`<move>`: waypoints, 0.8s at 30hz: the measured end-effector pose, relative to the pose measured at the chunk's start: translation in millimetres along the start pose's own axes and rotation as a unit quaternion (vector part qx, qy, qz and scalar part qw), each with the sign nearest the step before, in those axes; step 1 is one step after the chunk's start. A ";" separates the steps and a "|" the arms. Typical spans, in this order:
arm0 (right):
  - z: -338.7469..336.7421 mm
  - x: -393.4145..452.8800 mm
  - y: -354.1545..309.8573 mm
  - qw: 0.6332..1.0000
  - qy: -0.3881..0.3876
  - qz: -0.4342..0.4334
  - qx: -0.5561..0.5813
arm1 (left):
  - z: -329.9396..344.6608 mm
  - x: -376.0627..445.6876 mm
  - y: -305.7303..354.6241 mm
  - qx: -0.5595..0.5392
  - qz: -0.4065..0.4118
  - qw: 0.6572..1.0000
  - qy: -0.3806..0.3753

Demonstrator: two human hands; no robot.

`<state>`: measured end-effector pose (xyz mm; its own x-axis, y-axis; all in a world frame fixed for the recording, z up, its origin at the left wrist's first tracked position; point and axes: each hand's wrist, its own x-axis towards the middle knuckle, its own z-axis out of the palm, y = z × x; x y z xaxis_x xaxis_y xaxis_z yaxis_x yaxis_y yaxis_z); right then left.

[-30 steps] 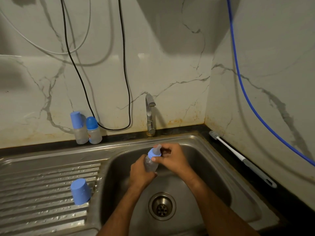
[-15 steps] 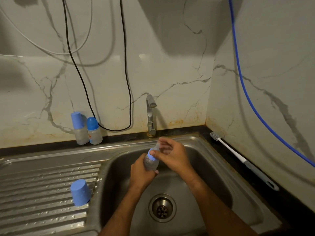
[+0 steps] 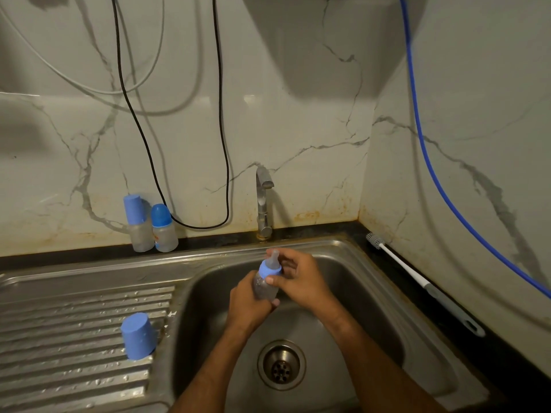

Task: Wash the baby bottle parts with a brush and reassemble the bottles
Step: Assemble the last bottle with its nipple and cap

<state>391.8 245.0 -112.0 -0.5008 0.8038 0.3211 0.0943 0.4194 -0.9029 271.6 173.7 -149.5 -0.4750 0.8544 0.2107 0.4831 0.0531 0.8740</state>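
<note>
Left hand (image 3: 247, 302) round bottle (image 3: 265, 289), right hand (image 3: 301, 280) pinching its collar (image 3: 269, 268)

Your left hand (image 3: 247, 305) holds the bottle (image 3: 266, 283) over the sink basin (image 3: 387, 338), with your right hand (image 3: 304, 278) just beside it at the collar. Behind them stands the tap (image 3: 263, 201). A cap (image 3: 137, 335) sits on the drainboard (image 3: 59, 338) to your left; two bottles (image 3: 150, 225) stand behind it against the wall. The brush (image 3: 417, 281) lies on the counter, right of the basin.

right hand (image 3: 301, 280) slid off teat (image 3: 273, 257), now exposed
</note>
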 end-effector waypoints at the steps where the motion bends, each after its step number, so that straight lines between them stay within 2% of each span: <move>1: 2.9 -1.1 -0.5 1.000 0.010 -0.003 -0.019 | 0.6 -0.1 -0.4 0.002 0.002 1.000 -0.002; 6: 20.2 -0.6 7.0 0.991 0.098 0.007 -0.093 | 1.5 -1.3 0.3 0.020 -0.008 1.000 0.001; 9: 12.6 3.4 -0.3 0.995 0.072 0.020 -0.070 | -1.5 -1.0 1.8 -0.007 -0.022 1.000 -0.004; 12: -7.3 6.7 -3.0 1.000 -0.005 0.007 0.010 | -3.3 0.0 1.5 -0.052 -0.050 0.997 -0.032; 14: -11.4 3.5 -1.5 0.999 -0.053 0.007 0.007 | -1.9 -0.5 1.6 -0.068 -0.054 0.994 -0.063; 16: -4.2 -0.4 0.2 0.999 -0.036 0.020 -0.010 | 1.2 0.0 1.6 -0.061 -0.048 0.995 -0.068; 20: 13.9 -6.4 -6.6 0.995 0.078 0.027 -0.063 | 5.3 1.3 4.0 0.007 -0.033 0.999 -0.007; 22: 14.3 -5.8 -9.5 0.995 0.075 0.025 -0.069 | 3.9 1.5 2.8 0.009 -0.035 0.999 -0.008; 24: 6.5 -3.7 -12.7 0.998 0.026 0.033 -0.039 | -0.9 0.6 1.4 -0.036 -0.052 0.997 -0.042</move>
<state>386.8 234.0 -103.6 -0.4459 0.8511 0.2771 0.1933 0.3939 -0.8986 271.3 173.7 -147.7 -0.4554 0.8864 0.0830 0.3786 0.1084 0.9192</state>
